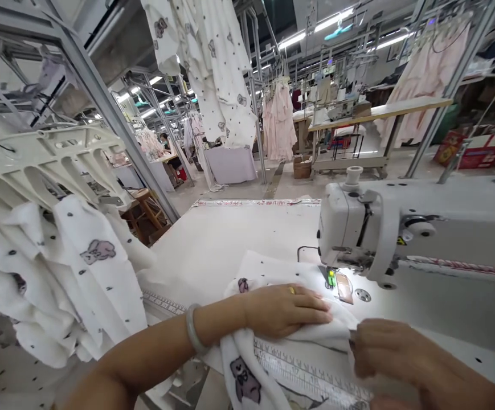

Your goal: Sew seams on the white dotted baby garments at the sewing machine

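Note:
A piece of white fleecy fabric (247, 265) with bear and dot prints lies on the sewing table, one part draping over its front edge. My left hand (287, 312) rests flat on it, fingers stretched toward the needle area. A sewing machine (345, 228) stands on the right, and its lit presser foot (331, 279) with a green part is just beyond my left fingertips. My right hand (395, 350), slightly blurred, is closed at the fabric's right edge. A small dark piece shows at its fingertips; I cannot tell what it is.
A measuring tape strip (298, 367) runs along the table's front edge. At left, white printed garment pieces (97, 267) hang from a cream hanger rack (50, 148). More printed fabric (217, 68) hangs overhead. Pink garments (279, 122) and another worktable (384, 111) stand farther back.

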